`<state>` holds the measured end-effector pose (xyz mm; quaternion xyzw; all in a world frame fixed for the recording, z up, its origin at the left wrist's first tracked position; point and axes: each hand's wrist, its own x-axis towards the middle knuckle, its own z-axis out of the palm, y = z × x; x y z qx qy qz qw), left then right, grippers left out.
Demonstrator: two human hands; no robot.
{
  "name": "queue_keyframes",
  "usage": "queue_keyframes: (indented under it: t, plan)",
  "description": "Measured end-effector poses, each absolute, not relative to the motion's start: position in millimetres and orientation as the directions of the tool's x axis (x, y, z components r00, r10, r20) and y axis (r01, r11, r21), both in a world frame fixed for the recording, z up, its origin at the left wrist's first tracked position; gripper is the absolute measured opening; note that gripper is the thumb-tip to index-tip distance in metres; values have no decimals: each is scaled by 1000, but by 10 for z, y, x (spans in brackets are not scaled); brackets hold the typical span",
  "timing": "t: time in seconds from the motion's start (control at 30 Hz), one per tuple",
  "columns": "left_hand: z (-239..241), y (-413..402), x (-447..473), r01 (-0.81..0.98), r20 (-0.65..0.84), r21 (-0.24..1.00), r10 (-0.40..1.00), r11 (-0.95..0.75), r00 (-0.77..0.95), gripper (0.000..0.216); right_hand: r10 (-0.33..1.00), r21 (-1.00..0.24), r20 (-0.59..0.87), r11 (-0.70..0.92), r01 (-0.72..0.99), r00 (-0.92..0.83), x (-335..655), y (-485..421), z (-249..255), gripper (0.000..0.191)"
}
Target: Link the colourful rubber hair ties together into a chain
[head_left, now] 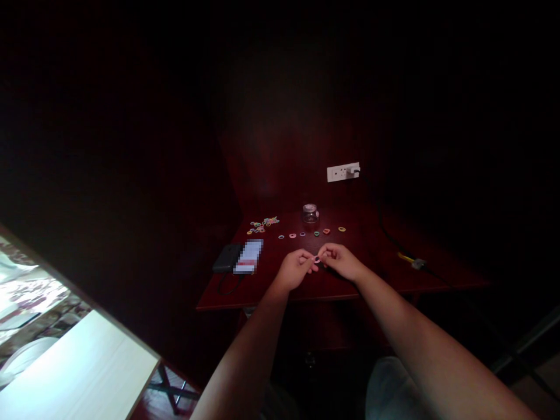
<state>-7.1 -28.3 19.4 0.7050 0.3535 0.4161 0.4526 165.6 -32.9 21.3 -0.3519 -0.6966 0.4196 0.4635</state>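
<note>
My left hand (298, 268) and my right hand (340, 261) meet over the front part of the dark red table. Pinched between their fingertips is a small pale pink hair tie (317, 259), its ring shape partly covered by the fingers. Just beyond my hands several hair ties lie spaced in a loose row, among them a pink one (293, 235), a green one (317, 234), a red one (326, 231) and a yellow one (342, 229). Farther left is a scattered pile of coloured hair ties (265, 223).
A clear jar (310, 214) stands behind the row. Left on the table (280, 294) are a phone (249, 256) with a blurred screen and a black box-shaped device (227, 258) with a cable. A wall socket (343, 172) holds a plug; its cord runs down the right side.
</note>
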Motion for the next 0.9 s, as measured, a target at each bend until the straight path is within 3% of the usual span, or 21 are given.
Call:
queue_keyframes:
  t: [0.33,0.53,0.77,0.9]
  plan:
    - [186,-264,-70,65,322,923,855,-378,406,19,860,-937,265,337,95,-436,1668,-354,219,24]
    - [170,-232,-69,47,344,922,869,-384,355,20,862,-912,347,402,84,-369,1639,-351,244,25]
    - [102,-204,-65,7,314,942,890,-335,331,25,893,-890,346,409,200,-287,1658,-347,222,25]
    - [93,-203,-65,6,296,949,898,-315,325,31,901,-914,335,381,138,-275,1645,-344,217,31]
